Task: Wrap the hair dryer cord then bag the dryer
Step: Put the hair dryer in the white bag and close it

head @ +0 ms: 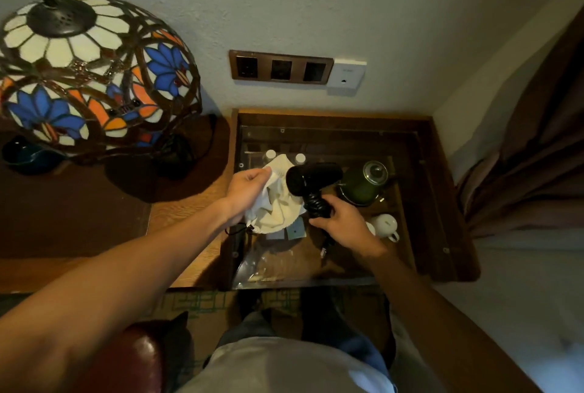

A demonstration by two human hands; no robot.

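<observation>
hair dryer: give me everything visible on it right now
The hair dryer is black, apparently matte plastic, with a short fat barrel lying roughly level, one round end facing the cloth bag. Its handle points down, the black cord coiled around it. The right hand grips the wrapped handle, holding the dryer above the glass-topped table. The plug seems to dangle below that hand. The barrel sits beside the bag held by the left hand, not inside it.

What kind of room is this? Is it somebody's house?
Probably a hotel or guest room, though it may be a home. A green kettle and white cups sit under a glass-topped table, beside a stained-glass lamp and a row of wall sockets.
</observation>
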